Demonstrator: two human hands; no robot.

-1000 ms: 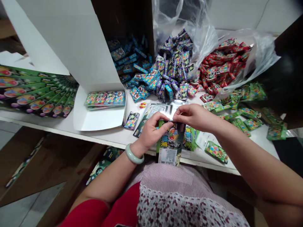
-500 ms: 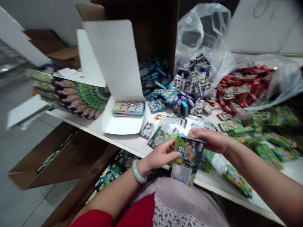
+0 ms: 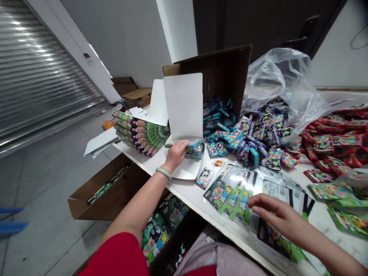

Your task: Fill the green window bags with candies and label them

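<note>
My left hand (image 3: 176,154), with a pale bangle on the wrist, reaches into an open white carton (image 3: 184,103) with its lid up. Its fingers are closed on a filled packet (image 3: 194,148) showing blue candy boxes, low over the carton's base. What lies under the packet is mostly hidden. Above the table's front part, my right hand (image 3: 277,214) has its fingers loosely bent, thumb apart and nothing between them. Just beside its fingertips are flat printed bags (image 3: 230,193) in black and green with clear windows, fanned out in overlapping piles.
Behind lie heaps of blue boxes (image 3: 227,136), purple boxes (image 3: 271,122) and red packets (image 3: 336,134). Green packets (image 3: 345,195) sit at right. One purple box (image 3: 205,178) lies beside the carton. Folded printed cartons (image 3: 143,134) stand at left; a brown box (image 3: 100,191) is below.
My left hand has moved left from the printed bag in front of me to the white carton, with a packet. My right hand has let go of that bag. The view has shifted left.
</note>
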